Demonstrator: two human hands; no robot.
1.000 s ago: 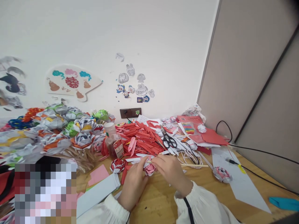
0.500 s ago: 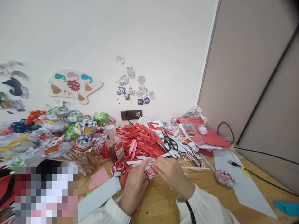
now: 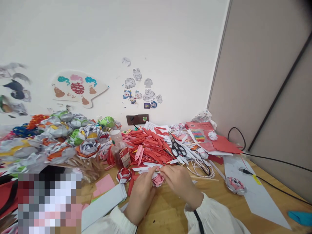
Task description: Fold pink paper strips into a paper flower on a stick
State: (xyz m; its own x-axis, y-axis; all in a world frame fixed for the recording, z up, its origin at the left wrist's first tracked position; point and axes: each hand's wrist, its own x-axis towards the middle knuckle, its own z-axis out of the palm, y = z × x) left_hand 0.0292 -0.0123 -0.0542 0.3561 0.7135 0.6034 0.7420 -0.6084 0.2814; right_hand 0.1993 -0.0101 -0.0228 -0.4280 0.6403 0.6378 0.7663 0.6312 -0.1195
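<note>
A small pink and white paper flower (image 3: 158,179) is held between both hands, just above the wooden table. My left hand (image 3: 143,186) grips its left side, fingers closed around it. My right hand (image 3: 175,180) pinches the flower's upper right edge, its fingertips close to those of the left. The underside of the flower is hidden by the fingers. Left of my left hand lies a finished-looking red and white paper flower (image 3: 124,175). Beyond the hands spreads a heap of folded red paper strips (image 3: 148,146).
Black-handled scissors (image 3: 177,149) rest on white strips. A bottle (image 3: 117,151) stands left of the red heap. Pearl strings (image 3: 201,169), a pink paper flower (image 3: 235,186) and a cable (image 3: 268,182) lie rightward. Many paper flowers (image 3: 60,130) crowd the left; white paper (image 3: 104,203) lies nearer.
Both hands stay almost in place on the paper flower, with the right fingers shifting slightly at its top edge. The whole view has moved a little.
</note>
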